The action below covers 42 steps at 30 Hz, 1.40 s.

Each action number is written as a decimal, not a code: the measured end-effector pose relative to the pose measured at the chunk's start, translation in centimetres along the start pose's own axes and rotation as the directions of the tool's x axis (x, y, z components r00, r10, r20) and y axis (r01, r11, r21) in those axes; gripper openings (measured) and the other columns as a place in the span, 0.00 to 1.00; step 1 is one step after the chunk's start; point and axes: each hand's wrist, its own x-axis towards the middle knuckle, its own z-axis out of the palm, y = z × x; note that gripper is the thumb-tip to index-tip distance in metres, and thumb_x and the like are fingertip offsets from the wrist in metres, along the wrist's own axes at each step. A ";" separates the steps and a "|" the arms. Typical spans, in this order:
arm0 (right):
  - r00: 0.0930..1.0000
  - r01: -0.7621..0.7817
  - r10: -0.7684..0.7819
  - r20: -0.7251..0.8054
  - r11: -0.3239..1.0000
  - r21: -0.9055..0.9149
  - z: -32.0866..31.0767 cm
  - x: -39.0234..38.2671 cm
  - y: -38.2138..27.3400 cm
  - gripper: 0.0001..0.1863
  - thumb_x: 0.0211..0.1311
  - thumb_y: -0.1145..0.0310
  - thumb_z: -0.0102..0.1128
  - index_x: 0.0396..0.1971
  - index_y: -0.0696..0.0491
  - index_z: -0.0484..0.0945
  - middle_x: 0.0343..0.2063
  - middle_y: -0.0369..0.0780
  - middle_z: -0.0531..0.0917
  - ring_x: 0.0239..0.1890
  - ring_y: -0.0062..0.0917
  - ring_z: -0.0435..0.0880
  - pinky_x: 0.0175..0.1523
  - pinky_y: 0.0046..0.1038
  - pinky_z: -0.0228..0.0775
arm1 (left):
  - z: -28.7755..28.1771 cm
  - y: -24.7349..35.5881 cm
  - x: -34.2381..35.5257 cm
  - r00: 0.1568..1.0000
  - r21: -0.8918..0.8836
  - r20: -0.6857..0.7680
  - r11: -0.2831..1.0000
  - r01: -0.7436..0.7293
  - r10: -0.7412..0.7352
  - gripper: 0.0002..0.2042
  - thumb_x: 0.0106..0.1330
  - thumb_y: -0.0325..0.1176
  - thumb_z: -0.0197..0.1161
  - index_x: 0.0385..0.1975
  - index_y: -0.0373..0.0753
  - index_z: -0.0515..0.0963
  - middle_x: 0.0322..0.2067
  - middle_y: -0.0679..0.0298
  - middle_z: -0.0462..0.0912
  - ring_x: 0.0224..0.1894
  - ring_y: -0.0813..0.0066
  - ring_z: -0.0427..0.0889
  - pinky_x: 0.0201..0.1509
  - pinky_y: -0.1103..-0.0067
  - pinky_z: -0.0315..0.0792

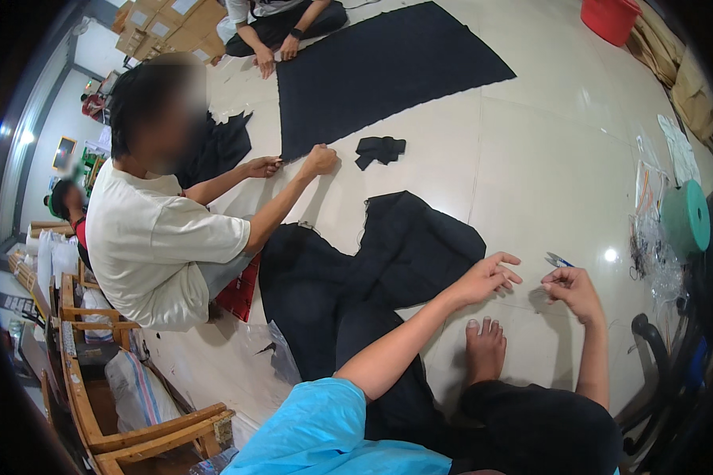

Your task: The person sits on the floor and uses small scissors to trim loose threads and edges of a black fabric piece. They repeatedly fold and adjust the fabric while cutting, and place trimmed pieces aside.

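My left hand [487, 277] hovers with fingers spread just past the right edge of a rumpled black garment [388, 261] lying on the tiled floor. A short way to the right, my right hand [574, 289] has its fingertips pinched together; I see nothing in them. Small snips with a blue handle [557, 260] lie on the floor just beyond that hand. My bare foot [483, 344] rests on the tile under both hands.
A person in a white shirt [150, 237] sits at left, both hands on the corner of a large black cloth [388, 63]. Another person sits at its far end. Small black scrap [380, 149], red bucket [610, 17], teal spool [687, 215], wooden chairs [135, 427].
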 end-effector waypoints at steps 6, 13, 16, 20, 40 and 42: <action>0.973 0.205 -0.192 0.128 0.973 -0.102 -17.2 -4.2 -1.1 0.08 0.61 0.75 0.73 0.39 0.60 0.86 0.31 0.36 0.87 0.32 0.21 0.85 0.40 0.27 0.82 | -1.2 -0.2 0.6 0.911 0.179 -0.362 0.973 -0.143 0.200 0.13 0.81 0.28 0.54 0.59 0.33 0.78 0.46 0.60 0.88 0.44 0.78 0.84 0.51 0.79 0.77; 0.211 -0.162 -0.746 -0.631 0.610 -0.776 -25.4 -3.8 2.4 0.05 0.65 0.77 0.68 0.38 0.61 0.86 0.30 0.39 0.85 0.36 0.25 0.86 0.46 0.27 0.78 | -5.0 3.1 -0.6 0.549 0.784 -0.532 0.620 0.033 0.645 0.14 0.71 0.28 0.64 0.54 0.36 0.79 0.47 0.54 0.85 0.53 0.59 0.82 0.61 0.67 0.74; 0.242 -0.068 -0.844 -0.479 0.478 -0.876 -18.4 -3.5 2.8 0.05 0.68 0.76 0.67 0.40 0.61 0.86 0.31 0.40 0.86 0.36 0.25 0.86 0.46 0.28 0.77 | -6.5 2.1 -0.6 0.537 0.794 -0.588 0.557 0.243 0.605 0.29 0.65 0.38 0.72 0.63 0.33 0.72 0.62 0.47 0.75 0.69 0.44 0.68 0.72 0.53 0.63; 0.761 0.077 -0.429 -0.486 0.805 -0.589 -5.1 -0.4 3.3 0.11 0.66 0.74 0.67 0.47 0.59 0.86 0.43 0.46 0.88 0.42 0.32 0.87 0.48 0.33 0.78 | -7.6 0.4 -1.6 0.514 0.658 -0.742 0.614 0.437 0.429 0.47 0.64 0.49 0.77 0.75 0.30 0.58 0.72 0.39 0.65 0.77 0.40 0.59 0.79 0.50 0.55; 0.834 0.055 -0.345 -0.430 0.829 -0.557 -0.3 4.1 3.1 0.10 0.64 0.76 0.68 0.44 0.59 0.87 0.39 0.44 0.87 0.39 0.32 0.88 0.48 0.34 0.81 | -9.2 1.4 -0.2 0.562 0.656 -0.670 0.742 0.140 0.486 0.20 0.69 0.42 0.74 0.48 0.29 0.81 0.50 0.49 0.80 0.57 0.49 0.78 0.64 0.62 0.71; 0.876 0.050 -0.330 -0.351 0.787 -0.615 -0.1 3.8 4.1 0.11 0.64 0.75 0.69 0.46 0.58 0.87 0.42 0.44 0.86 0.42 0.34 0.87 0.51 0.35 0.81 | -8.5 1.6 -0.1 0.570 0.682 -0.650 0.717 0.146 0.503 0.20 0.69 0.40 0.73 0.50 0.30 0.80 0.50 0.49 0.80 0.58 0.49 0.78 0.64 0.61 0.71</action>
